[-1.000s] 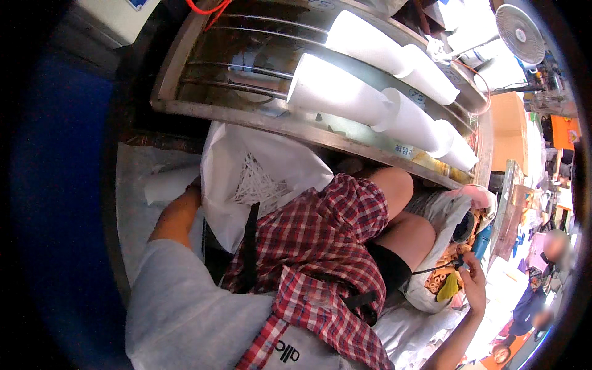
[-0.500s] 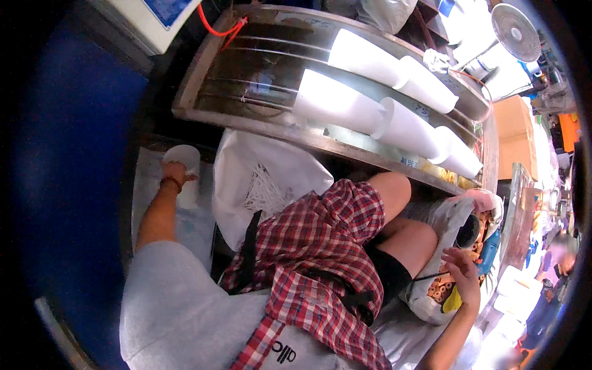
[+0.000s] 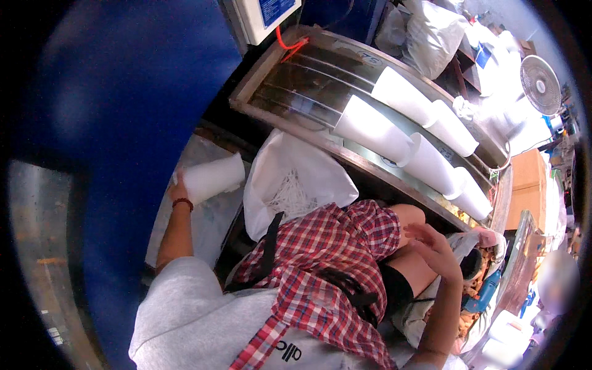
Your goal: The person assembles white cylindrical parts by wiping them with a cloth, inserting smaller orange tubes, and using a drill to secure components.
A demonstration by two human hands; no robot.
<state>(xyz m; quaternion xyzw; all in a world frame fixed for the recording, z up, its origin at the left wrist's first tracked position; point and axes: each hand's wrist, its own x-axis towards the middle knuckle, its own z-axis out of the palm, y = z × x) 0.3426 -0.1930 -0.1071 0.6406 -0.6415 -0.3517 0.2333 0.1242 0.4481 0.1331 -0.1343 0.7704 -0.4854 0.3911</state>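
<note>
At the left, my left hand point(image 3: 177, 187) is closed on one end of a white roll point(image 3: 213, 177), which lies tilted above a pale low surface point(image 3: 203, 231). Its material is hard to tell. My right hand point(image 3: 435, 250) hovers near my knee, fingers loosely apart with nothing visible in them. Just left of my lap sits a white bag point(image 3: 262, 197) with thin white strips point(image 3: 293, 194) inside. Beyond my knees, several similar white rolls point(image 3: 376, 126) are threaded along thin metal rods in a wood-rimmed trough point(image 3: 283, 123).
A sack with brown tubes and a blue-green tool point(image 3: 484, 293) stands at the right. Farther back are a cardboard box point(image 3: 527, 188), a fan point(image 3: 540, 85) and white sacks point(image 3: 435, 40). A blue panel point(image 3: 142, 80) borders the left, and a white box with a red cable point(image 3: 280, 37) hangs above the trough.
The view has turned left. The roll under my left hand has gone from upright to tilted sideways, gripped at its end. My right hand has moved from beside the sack to near my knee.
</note>
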